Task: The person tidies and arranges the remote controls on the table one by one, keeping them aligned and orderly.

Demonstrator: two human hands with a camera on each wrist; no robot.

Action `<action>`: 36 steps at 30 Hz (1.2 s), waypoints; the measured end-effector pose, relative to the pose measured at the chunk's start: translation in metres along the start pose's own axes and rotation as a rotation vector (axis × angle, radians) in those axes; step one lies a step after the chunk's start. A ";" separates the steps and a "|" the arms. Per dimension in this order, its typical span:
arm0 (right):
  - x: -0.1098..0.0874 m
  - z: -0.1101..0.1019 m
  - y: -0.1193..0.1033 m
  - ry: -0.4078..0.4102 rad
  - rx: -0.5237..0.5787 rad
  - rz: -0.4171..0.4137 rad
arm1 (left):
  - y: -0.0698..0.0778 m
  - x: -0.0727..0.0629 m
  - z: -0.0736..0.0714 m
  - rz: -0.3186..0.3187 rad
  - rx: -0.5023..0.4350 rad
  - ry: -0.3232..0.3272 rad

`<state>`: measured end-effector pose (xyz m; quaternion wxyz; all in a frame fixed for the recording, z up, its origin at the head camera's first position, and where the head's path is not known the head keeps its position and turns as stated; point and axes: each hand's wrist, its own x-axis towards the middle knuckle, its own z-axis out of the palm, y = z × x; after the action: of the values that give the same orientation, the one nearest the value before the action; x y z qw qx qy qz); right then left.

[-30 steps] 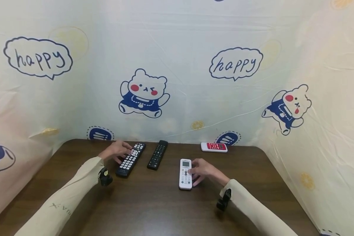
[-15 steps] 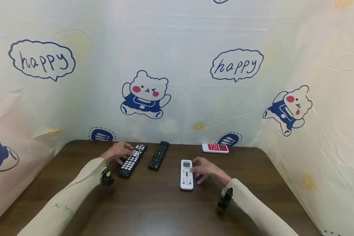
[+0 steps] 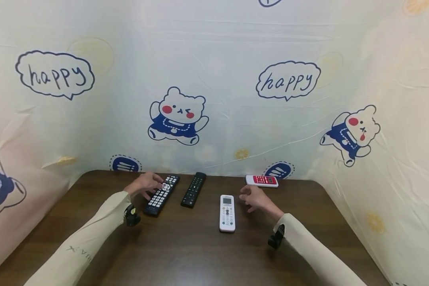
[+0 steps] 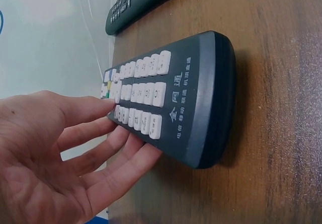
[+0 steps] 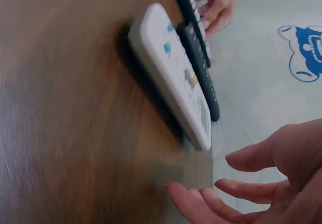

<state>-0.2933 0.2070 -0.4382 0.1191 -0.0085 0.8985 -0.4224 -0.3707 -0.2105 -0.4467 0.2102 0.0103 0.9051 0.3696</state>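
My left hand (image 3: 145, 185) pinches the left edge of a black remote control (image 3: 161, 197) with white buttons. In the left wrist view the thumb lies on its button face, and the other fingers are against its side. A white remote control (image 3: 227, 213) with a small screen lies on the table right of the middle. Just to its right, my right hand (image 3: 256, 198) has nothing in its grasp; its fingers are relaxed and apart from the remote. The right wrist view shows a gap between those fingertips (image 5: 177, 190) and the white remote's end.
A slimmer black remote control (image 3: 194, 190) lies between the other black one and the white one. Near the back edge of the brown table (image 3: 186, 250) is a white remote with a red face (image 3: 263, 180). A printed curtain (image 3: 228, 79) hangs behind and at both sides.
My right hand has let go of the white remote and moved away to the right and back. My left hand keeps its place on the black remote. The head view has shifted slightly.
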 end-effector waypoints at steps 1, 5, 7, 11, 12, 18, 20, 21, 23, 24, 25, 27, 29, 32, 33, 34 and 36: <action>0.001 -0.002 0.001 0.019 -0.036 -0.009 | 0.001 -0.001 0.000 0.001 -0.002 -0.002; 0.006 -0.005 0.003 0.094 -0.142 -0.050 | 0.003 -0.003 0.000 0.007 -0.003 -0.007; 0.011 -0.006 0.006 0.136 -0.183 -0.079 | 0.003 -0.003 -0.001 0.006 0.000 -0.010; 0.021 -0.009 0.008 0.242 -0.288 -0.162 | 0.003 -0.002 0.000 -0.005 -0.003 -0.004; 0.022 -0.010 0.008 0.271 -0.319 -0.189 | 0.003 -0.002 0.000 -0.003 -0.003 -0.006; 0.029 -0.014 0.014 0.379 -0.472 -0.291 | 0.002 -0.004 0.001 0.001 -0.008 -0.006; 0.031 -0.015 0.017 0.378 -0.494 -0.302 | 0.003 -0.005 0.001 0.003 -0.009 -0.006; 0.032 -0.015 0.019 0.374 -0.502 -0.308 | 0.003 -0.005 0.000 0.005 -0.008 -0.006; 0.036 -0.016 0.022 0.358 -0.514 -0.323 | 0.004 -0.007 -0.001 0.009 -0.005 -0.005; 0.038 -0.017 0.024 0.349 -0.522 -0.331 | 0.005 -0.007 -0.001 0.008 -0.006 -0.003; 0.039 -0.018 0.025 0.339 -0.529 -0.336 | 0.005 -0.007 -0.001 0.009 -0.007 -0.001; 0.043 -0.019 0.029 0.324 -0.549 -0.337 | 0.006 -0.008 -0.001 0.012 -0.008 0.002; 0.045 -0.021 0.033 0.307 -0.566 -0.326 | 0.006 -0.008 -0.001 0.017 -0.006 0.005; 0.048 -0.023 0.039 0.253 -0.582 -0.294 | 0.005 -0.008 0.000 0.017 -0.002 0.014; 0.048 -0.023 0.041 0.229 -0.582 -0.281 | 0.004 -0.007 0.000 0.015 -0.001 0.018; 0.048 -0.023 0.043 0.199 -0.582 -0.266 | 0.004 -0.007 0.000 0.013 -0.002 0.019; 0.048 -0.023 0.047 0.151 -0.585 -0.247 | 0.003 -0.006 0.000 0.012 -0.002 0.016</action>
<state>-0.3406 0.2491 -0.4697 -0.0076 -0.1198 0.9803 -0.1568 -0.3659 -0.2095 -0.4421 0.2010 0.0125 0.9063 0.3716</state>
